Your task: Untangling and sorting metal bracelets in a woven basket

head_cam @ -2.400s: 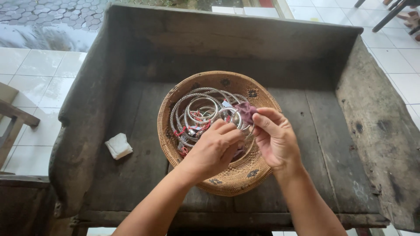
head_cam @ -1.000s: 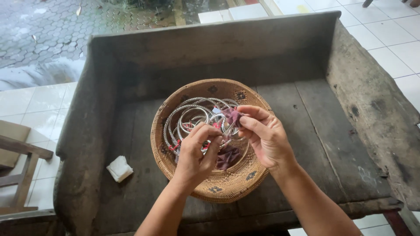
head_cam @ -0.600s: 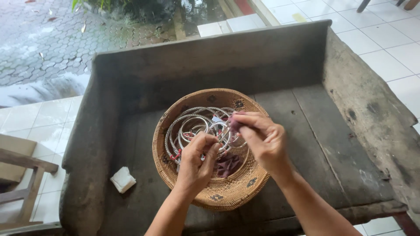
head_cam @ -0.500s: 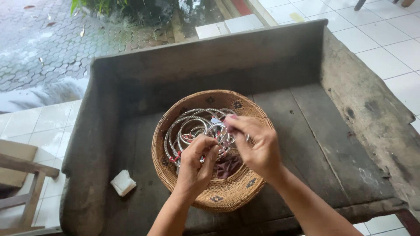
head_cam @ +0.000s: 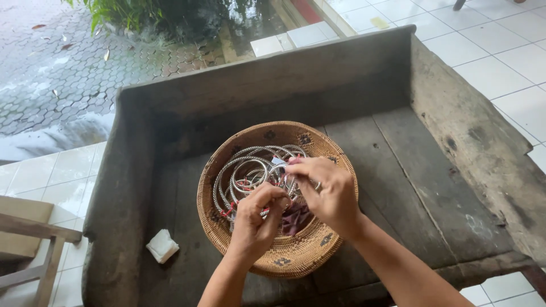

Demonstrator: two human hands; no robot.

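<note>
Both hands sit over a round woven basket [head_cam: 296, 258] on the old wooden bench [head_cam: 421, 193]. The left hand [head_cam: 256, 219] and right hand [head_cam: 330, 190] each pinch the silver rings [head_cam: 250, 173] piled in the basket, fingers closed small so the thin rings do not slip. A white scrap [head_cam: 162, 245] lies beside the basket.

left hand [head_cam: 257, 219] curled, right hand [head_cam: 327, 190] pinching
</note>
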